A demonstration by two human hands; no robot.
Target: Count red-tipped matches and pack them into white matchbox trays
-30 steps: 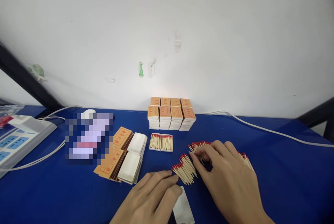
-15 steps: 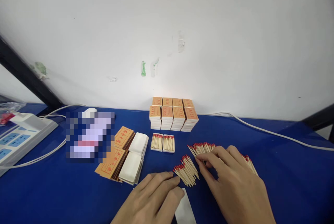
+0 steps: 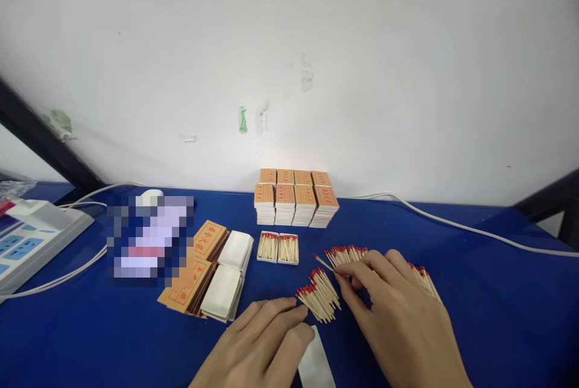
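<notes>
My right hand (image 3: 393, 309) pinches one matchstick (image 3: 323, 262) between thumb and index finger, its red head pointing away to the left. Beneath and behind that hand lies a row of red-tipped matches (image 3: 346, 254), partly covered by the fingers, with more matches (image 3: 425, 281) showing on its right. My left hand (image 3: 266, 340) rests with fingers extended, its fingertips at the left edge of a small pile of matches (image 3: 319, 296). Its thumb is at the top edge of a white card-like piece (image 3: 316, 361). Two open matchbox trays (image 3: 278, 248) filled with matches sit side by side beyond.
Stacked orange-topped matchboxes (image 3: 294, 198) stand against the wall. To the left are flat orange sleeves (image 3: 192, 282), white tray stacks (image 3: 221, 291), a blurred-out phone-like item (image 3: 154, 237) and a power strip (image 3: 45, 243). A white cable (image 3: 452, 225) runs along the right.
One match is now apart from the row, held in my right fingertips and shifted slightly left. My left hand stays by the small pile. The whole view has moved slightly.
</notes>
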